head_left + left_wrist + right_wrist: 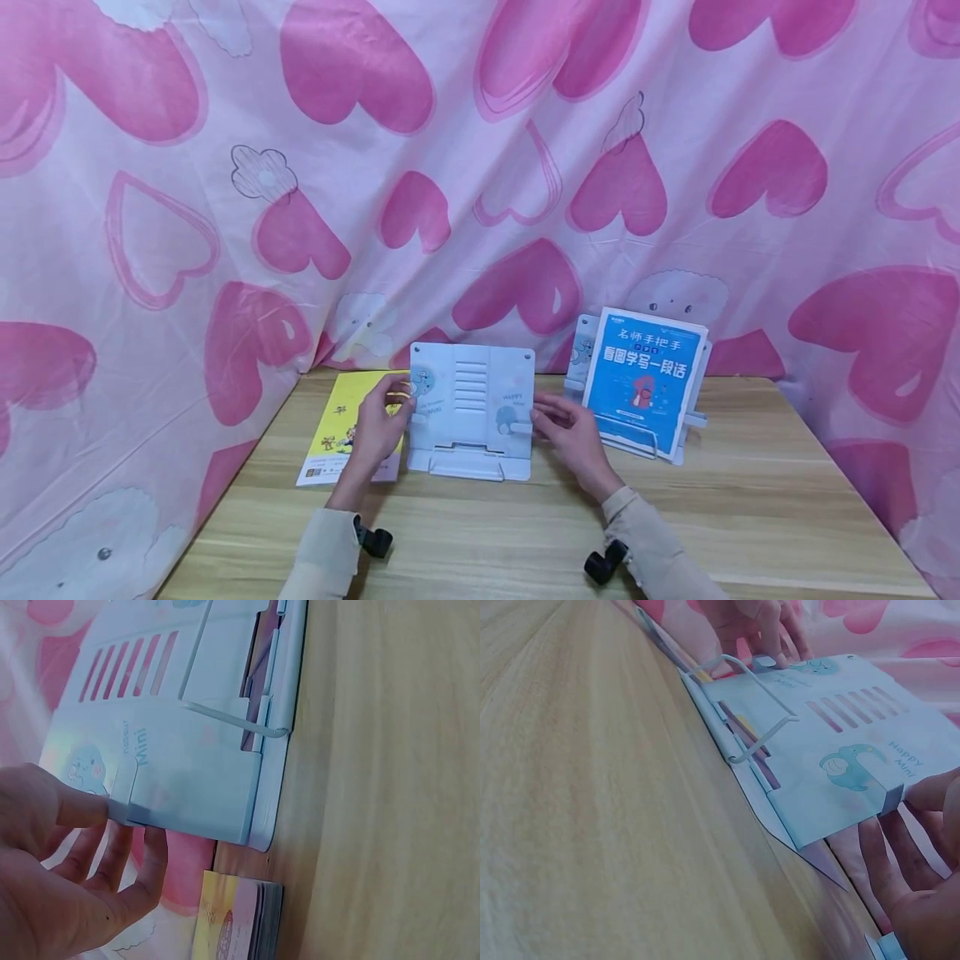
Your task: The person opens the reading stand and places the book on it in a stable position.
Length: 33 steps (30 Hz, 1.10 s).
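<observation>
A light blue book stand [480,423] with cartoon prints and slots stands tilted back on the wooden table, its wire page holder [769,742] at the lower front. At the stand's left edge, my left hand [380,429] pinches the small side clip [123,791], thumb in front and fingers behind. My right hand [573,437] grips the opposite side clip [892,798] in the same way. Partly behind my left hand, a yellow book [339,429] lies on the table.
To the right, a second stand [581,352] holds a blue book [645,379] upright behind its wire. A pink heart-patterned cloth [517,283] hangs along the back of the wooden table [480,542].
</observation>
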Available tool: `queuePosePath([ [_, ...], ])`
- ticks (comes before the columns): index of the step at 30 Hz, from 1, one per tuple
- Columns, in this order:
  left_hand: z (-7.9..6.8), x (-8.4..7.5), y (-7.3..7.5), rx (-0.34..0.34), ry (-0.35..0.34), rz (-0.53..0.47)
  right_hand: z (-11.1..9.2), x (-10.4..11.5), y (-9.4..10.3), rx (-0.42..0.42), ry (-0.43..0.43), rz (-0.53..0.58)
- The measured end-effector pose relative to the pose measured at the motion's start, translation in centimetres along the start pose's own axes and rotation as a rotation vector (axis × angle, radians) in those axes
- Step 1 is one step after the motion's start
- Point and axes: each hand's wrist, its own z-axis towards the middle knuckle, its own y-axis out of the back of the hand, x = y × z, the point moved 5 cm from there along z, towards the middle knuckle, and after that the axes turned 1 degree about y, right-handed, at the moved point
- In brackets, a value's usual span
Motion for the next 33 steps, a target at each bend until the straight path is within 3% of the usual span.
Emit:
queuePosePath([
  [12,0.0,-0.3,0.1,0.003,-0.019,-0.059,-0.5,0.3,0.5,0.136,0.105,-0.024],
  [20,0.0,-0.1,0.1,-0.006,-0.035,-0.088,-1.0,0.3,0.4,0.286,0.179,-0.043],
  [28,0.2,0.2,0.0,-0.044,-0.053,-0.137,-1.8,0.6,-0.9,0.443,0.210,-0.073],
  [33,0.2,0.4,-0.1,-0.046,-0.038,-0.154,-2.2,0.9,-2.0,0.456,0.228,-0.104],
])
